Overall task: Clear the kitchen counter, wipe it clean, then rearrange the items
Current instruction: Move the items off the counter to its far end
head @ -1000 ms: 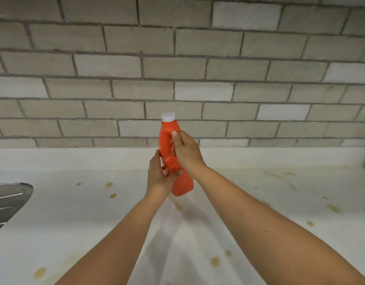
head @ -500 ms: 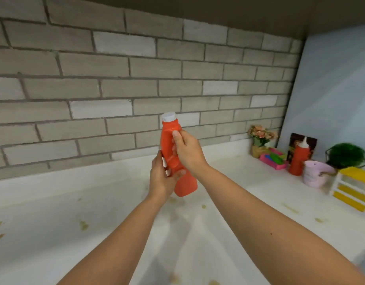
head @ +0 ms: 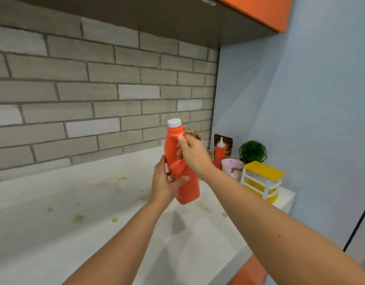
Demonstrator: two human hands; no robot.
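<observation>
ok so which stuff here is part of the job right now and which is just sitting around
In use:
orange bottle, held above the counter by left hand and right hand
stained counter

Sitting in the corner:
sauce bottle
pink cup
yellow drawers
green plant
flowers

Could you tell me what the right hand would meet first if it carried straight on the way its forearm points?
Beyond the orange bottle the right hand already grips, probably the brick backsplash; depth is unclear.
</observation>
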